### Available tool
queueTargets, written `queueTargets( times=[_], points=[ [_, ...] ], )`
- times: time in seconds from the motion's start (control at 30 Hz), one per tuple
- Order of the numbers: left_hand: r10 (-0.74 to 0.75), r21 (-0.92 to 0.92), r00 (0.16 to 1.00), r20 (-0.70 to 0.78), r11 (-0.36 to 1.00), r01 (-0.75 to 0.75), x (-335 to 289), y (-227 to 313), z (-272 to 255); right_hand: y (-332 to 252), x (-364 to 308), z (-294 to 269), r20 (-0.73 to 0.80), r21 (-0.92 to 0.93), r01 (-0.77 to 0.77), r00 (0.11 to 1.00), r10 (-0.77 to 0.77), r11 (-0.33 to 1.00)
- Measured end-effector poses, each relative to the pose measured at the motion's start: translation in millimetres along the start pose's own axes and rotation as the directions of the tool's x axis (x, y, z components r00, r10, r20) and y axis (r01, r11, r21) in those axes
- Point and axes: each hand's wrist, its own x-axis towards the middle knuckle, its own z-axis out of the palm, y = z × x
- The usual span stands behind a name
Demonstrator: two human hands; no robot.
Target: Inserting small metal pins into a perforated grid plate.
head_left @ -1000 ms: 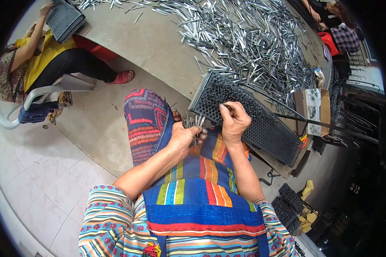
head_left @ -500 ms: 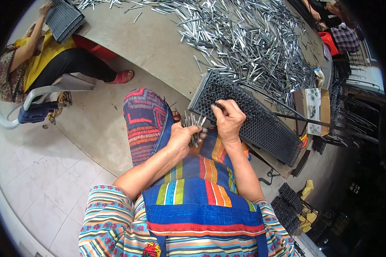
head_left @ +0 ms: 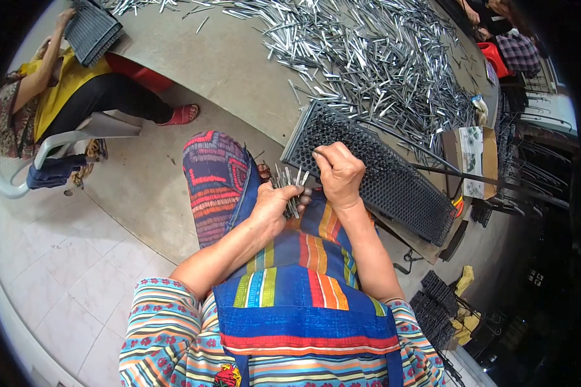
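Note:
My left hand (head_left: 274, 201) is closed around a bundle of thin metal strips (head_left: 290, 182), whose ends stick out past the thumb and fingers. Just to its right, my right hand (head_left: 339, 169) is held in a pinch over the black perforated tray (head_left: 400, 190). What the right fingertips hold, if anything, is too small to make out. The tray slants from the table edge down toward the right and is full of small round holes. Dark pieces fill part of its upper end.
A large heap of loose metal strips (head_left: 381, 64) spreads over the table (head_left: 219, 58). An open cardboard box (head_left: 489, 161) stands right of the tray, with a dark rod reaching past it. At left, a co-worker (head_left: 51, 97) on a plastic chair holds another black tray (head_left: 91, 32).
My right hand has shifted slightly up and left over the tray, its fingers curled further. My left hand keeps its bundle in nearly the same place.

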Motion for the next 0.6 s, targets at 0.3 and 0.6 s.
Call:
queueTargets(
  times=[0.3, 0.6],
  points=[
    [-0.010, -0.034, 1.000, 0.024, 0.999, 0.011, 2.7, -2.2, 0.3, 3.1, 4.2, -4.1, 0.067, -0.064, 0.106, 0.993, -0.102, 0.992],
    [-0.007, -0.042, 0.999, 0.037, 0.999, 0.008, 2.9, -2.0, 0.8, 3.3, 9.8, -3.3, 0.139, -0.120, 0.150, 0.981, -0.133, 0.981]
  ],
)
